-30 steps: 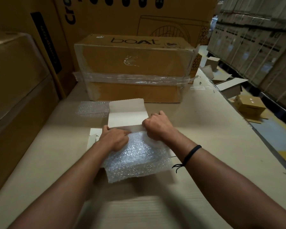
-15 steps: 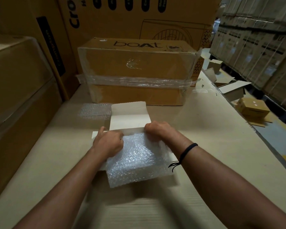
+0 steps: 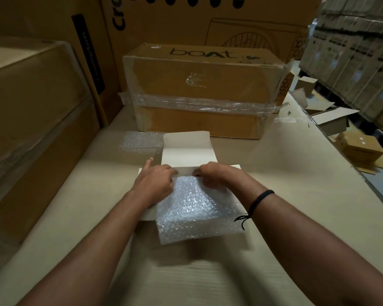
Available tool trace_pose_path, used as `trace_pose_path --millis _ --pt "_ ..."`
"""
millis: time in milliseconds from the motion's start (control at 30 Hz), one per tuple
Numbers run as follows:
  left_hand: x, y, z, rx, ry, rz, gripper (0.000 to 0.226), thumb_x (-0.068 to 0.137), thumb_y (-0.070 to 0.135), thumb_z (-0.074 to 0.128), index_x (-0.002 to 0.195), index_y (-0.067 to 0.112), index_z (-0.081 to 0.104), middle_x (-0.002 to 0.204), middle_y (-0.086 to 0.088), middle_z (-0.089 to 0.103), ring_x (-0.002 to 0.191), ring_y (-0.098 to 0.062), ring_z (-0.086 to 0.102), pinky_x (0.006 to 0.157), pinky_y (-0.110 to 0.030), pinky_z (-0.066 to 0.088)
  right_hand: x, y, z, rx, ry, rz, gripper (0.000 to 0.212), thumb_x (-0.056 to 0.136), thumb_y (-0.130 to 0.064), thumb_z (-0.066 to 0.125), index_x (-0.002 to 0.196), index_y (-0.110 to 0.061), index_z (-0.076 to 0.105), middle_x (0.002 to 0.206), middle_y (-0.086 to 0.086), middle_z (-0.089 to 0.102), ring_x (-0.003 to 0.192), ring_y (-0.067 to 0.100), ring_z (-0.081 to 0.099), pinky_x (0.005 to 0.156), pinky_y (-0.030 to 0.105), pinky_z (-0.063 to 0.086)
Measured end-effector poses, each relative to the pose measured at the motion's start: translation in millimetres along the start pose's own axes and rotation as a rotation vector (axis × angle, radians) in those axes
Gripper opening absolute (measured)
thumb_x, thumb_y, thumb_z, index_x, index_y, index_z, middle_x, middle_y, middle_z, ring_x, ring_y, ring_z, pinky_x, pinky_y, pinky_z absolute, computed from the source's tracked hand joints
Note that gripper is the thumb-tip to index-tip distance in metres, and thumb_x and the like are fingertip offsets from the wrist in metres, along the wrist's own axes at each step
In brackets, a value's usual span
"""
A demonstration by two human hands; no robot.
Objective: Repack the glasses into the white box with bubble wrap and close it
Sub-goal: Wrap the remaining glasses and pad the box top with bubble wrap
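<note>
Left hand (image 3: 155,184), right hand (image 3: 212,176) both curled, pinching bubble wrap (image 3: 197,208) far edge over white box (image 3: 189,149)

Taped brown carton (image 3: 199,85) (printed boAt), stacked cartons (image 3: 31,102) left

Surface: tabletop (image 3: 296,195), pale beige, faint ribbed grain toward the near edge.
Centre: white box (image 3: 188,149), open, flap raised at its far side; bubble-wrap bundle (image 3: 197,208) lies over it, near end past the box's front edge.
Left of flap: loose bubble-wrap sheet (image 3: 142,142), flat, just beside it.
Far end: brown boAt carton (image 3: 199,96), banded in clear film.
</note>
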State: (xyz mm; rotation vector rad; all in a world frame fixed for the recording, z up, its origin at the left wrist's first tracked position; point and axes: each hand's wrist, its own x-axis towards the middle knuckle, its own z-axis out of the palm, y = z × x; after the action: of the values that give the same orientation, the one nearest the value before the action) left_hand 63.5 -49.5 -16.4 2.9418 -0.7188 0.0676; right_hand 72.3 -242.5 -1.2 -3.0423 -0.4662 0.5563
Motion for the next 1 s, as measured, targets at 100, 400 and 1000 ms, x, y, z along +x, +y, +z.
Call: trace_pose_path --millis 100,400,1000 --pt "0 1 -2 0.032 -0.113 0.011 0.035 0.095 0.018 0.039 0.120 0.025 0.062 0.121 0.006 0.065 0.111 -0.011 0.058 0.118 -0.051 0.004 3 -5 -10 -0.010 0.039 -0.026 0.050 0.090 0.000 0.038 0.131 -0.020 0.059 0.128 0.007 0.062 0.111 0.027 0.060 0.092 0.029 0.047" --pt "-8 -9 -2 -0.006 -0.028 0.083 0.044 0.086 0.007 0.056 0.128 0.022 0.058 0.133 0.008 0.058 0.122 -0.005 0.050 0.120 -0.041 0.002 16 -5 5 0.077 -0.063 -0.082 0.041 0.096 -0.004 0.038 0.127 -0.019 0.059 0.122 0.005 0.062 0.107 0.026 0.058 0.093 0.033 0.045" --pt "-1 -7 -3 0.261 -0.100 -0.024 0.014 0.089 0.028 0.053 0.089 0.027 0.066 0.099 0.011 0.068 0.116 -0.015 0.052 0.112 -0.061 -0.004 -15 33 -3 0.041 0.020 0.107 0.028 0.093 -0.016 0.047 0.108 -0.030 0.066 0.096 -0.005 0.066 0.084 0.018 0.063 0.075 0.033 0.053"
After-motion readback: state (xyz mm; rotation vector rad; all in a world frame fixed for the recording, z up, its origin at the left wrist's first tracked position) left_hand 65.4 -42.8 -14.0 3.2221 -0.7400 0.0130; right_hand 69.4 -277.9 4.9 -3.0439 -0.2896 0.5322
